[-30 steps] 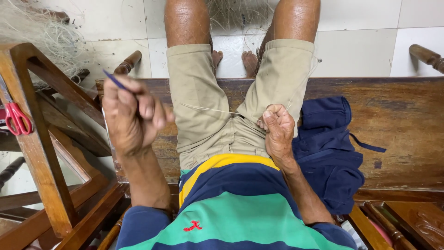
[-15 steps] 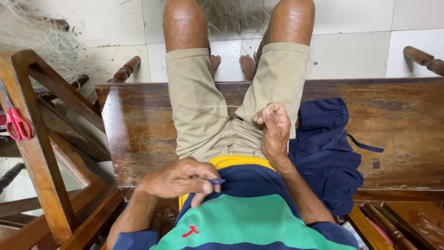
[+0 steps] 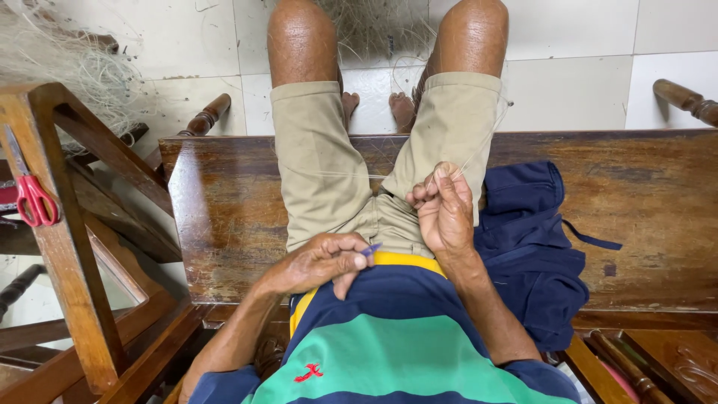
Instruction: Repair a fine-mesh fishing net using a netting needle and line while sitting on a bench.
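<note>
On the wooden bench (image 3: 643,217), both hands pinch thin fishing line (image 3: 479,150).

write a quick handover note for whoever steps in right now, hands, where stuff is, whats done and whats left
Left hand: low against the shirt hem, pinching a small blue netting needle.
Right hand: fist closed over the lap, pinching thin clear line that runs up toward the right knee.
Fishing net: pale mesh on the floor by the feet, with more heaped at the far left.
Red scissors: on the wooden frame at left, untouched.
Dark blue cloth: on the wooden bench, right of the person.
Done: line is held taut across the lap.
Left: cannot tell how much mesh remains.
</note>
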